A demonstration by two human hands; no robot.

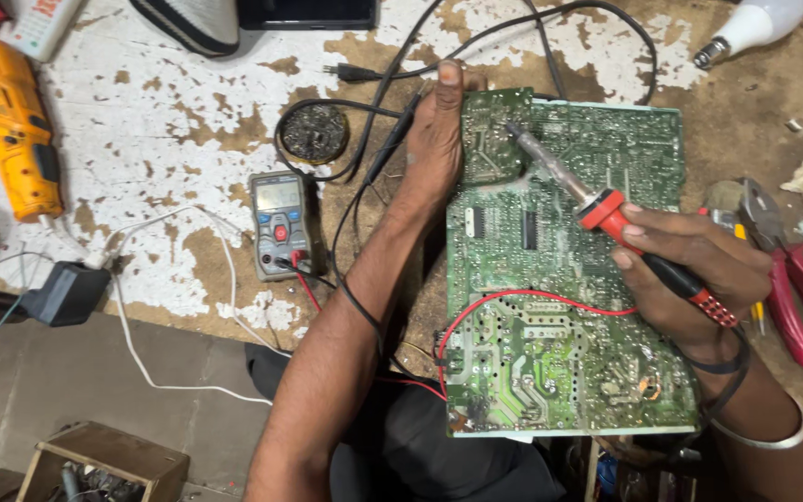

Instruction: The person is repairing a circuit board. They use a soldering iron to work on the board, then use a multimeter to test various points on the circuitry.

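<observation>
The right hand (690, 270) is closed around the red and black handle of a soldering iron (597, 204), thumb and fingers wrapped tight, with the metal tip slanting up and away to touch the green circuit board (559, 325) near its far left corner. The board lies solder side up directly under that grip, a red wire (522, 296) looping across it just below the hand. At the board's far left edge the left hand (439, 139) presses flat, fingers gripping the rim. Further left lie black probe leads, a tin of solder residue (314, 132), and a grey multimeter (281, 223). Right of the grip, red-handled pliers (792, 279) rest on the worn table (169, 139); far left lies a yellow cordless screwdriver (16, 125).
</observation>
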